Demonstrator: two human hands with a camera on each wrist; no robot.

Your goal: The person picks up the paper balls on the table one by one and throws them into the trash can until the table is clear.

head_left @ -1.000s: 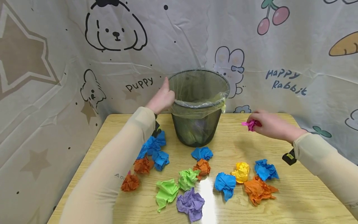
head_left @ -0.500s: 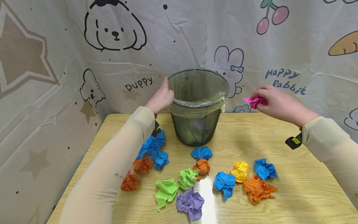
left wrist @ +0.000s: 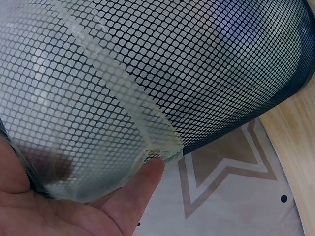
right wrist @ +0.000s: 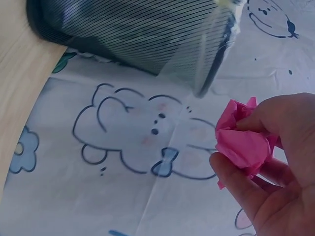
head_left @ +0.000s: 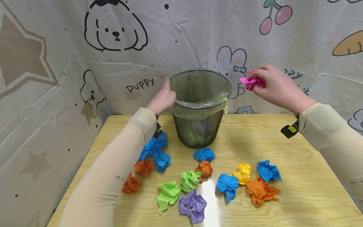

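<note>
A black mesh wastebasket [head_left: 198, 126] with a clear yellowish liner [head_left: 187, 113] stands at the back of the table. My left hand [head_left: 163, 98] grips its rim on the left side. In the left wrist view the left hand [left wrist: 98, 206] has one digit lying against the outside mesh, over the folded liner edge. My right hand [head_left: 273, 85] pinches a crumpled pink paper ball [head_left: 255, 82] in the air, right of the wastebasket and about level with its rim. The right wrist view shows the pink paper ball [right wrist: 243, 142] between thumb and fingers.
Crumpled paper balls lie across the wooden table [head_left: 297, 201]: a purple one [head_left: 193, 206], a yellow one [head_left: 243, 173], and several green, blue and orange ones. Some blue [head_left: 156, 145] and orange ones lie partly behind the left forearm. A printed curtain [head_left: 181, 37] hangs close behind the wastebasket.
My right hand has lifted the pink paper ball from low over the table's right side, up and then leftward toward the wastebasket. The left hand has stayed on the rim.
</note>
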